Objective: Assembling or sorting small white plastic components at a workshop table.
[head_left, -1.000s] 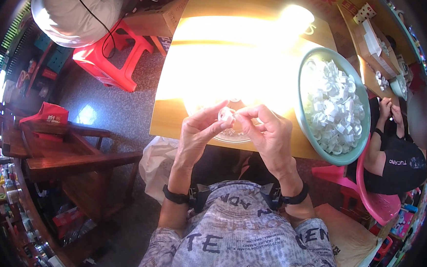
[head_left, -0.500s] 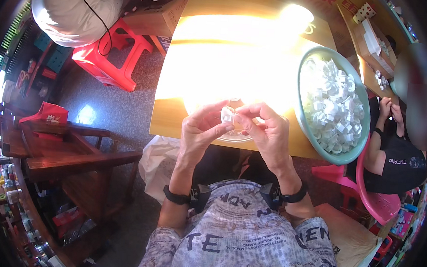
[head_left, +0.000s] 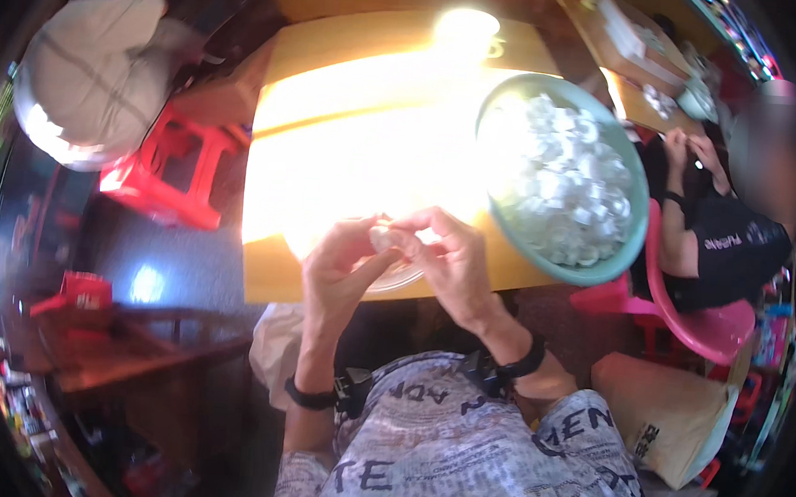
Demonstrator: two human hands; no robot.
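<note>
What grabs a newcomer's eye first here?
Sunlight glares off the yellow-brown wooden table in the upper middle, nearly bleaching it white. At its right stands a large, round, pale-green basin heaped with small white pieces. Near the table's front edge, the left hand and right hand meet fingertip to fingertip at a small, whitish, blurred piece.

Left hand [head_left: 331,267], right hand [head_left: 457,266], fingers [head_left: 432,220] pinched
</note>
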